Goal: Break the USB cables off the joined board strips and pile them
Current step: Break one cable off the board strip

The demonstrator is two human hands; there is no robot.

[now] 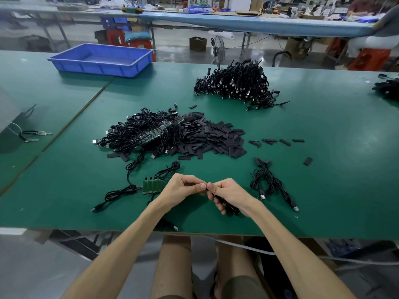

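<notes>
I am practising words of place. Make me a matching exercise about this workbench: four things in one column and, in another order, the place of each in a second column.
Things
1. blue tray
2. big pile of black cables
3. green board strip
4. small bunch of cables

Places
A. close beside the left hand, on its left
B. far left part of the green table
C. to the right of the right hand
D. far side of the table, beyond the heap of flat black pieces

Pairs: 1-B, 2-D, 3-A, 4-C
</notes>
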